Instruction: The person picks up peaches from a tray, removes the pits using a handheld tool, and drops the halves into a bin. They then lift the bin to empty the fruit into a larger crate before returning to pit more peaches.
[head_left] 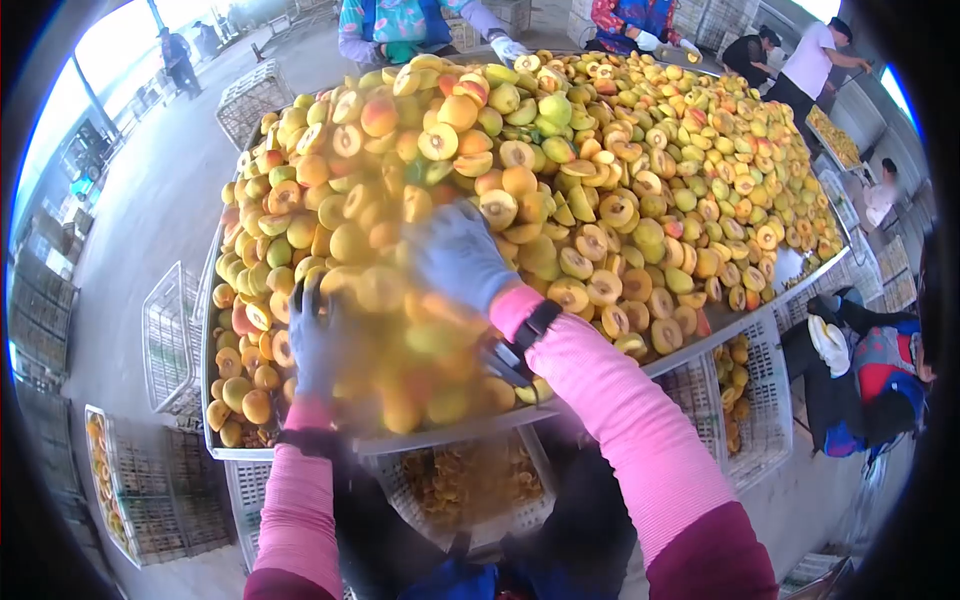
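Note:
A broad heap of halved yellow peaches [590, 225], many with the pit or its hollow showing, covers a metal-edged table [690, 352]. My left hand [315, 340], in a grey-blue glove with dark fingertips, rests at the heap's near left part, fingers stretched forward over the fruit. Further in, my right hand [458, 252] reaches palm-down onto the peaches in a similar glove. Its fingers are smeared, so I cannot tell what they hold. Beneath my right wrist lies a dark grey object [508, 362], partly hidden by the sleeve. The fruit between my hands is blurred.
Below the near edge stands a crate [470, 490] with cut fruit pieces. More plastic crates [172, 340] stand left and right. Across the table, a person's gloved hand [508, 48] touches the heap. Another person [870, 370] sits at the right; others work farther back.

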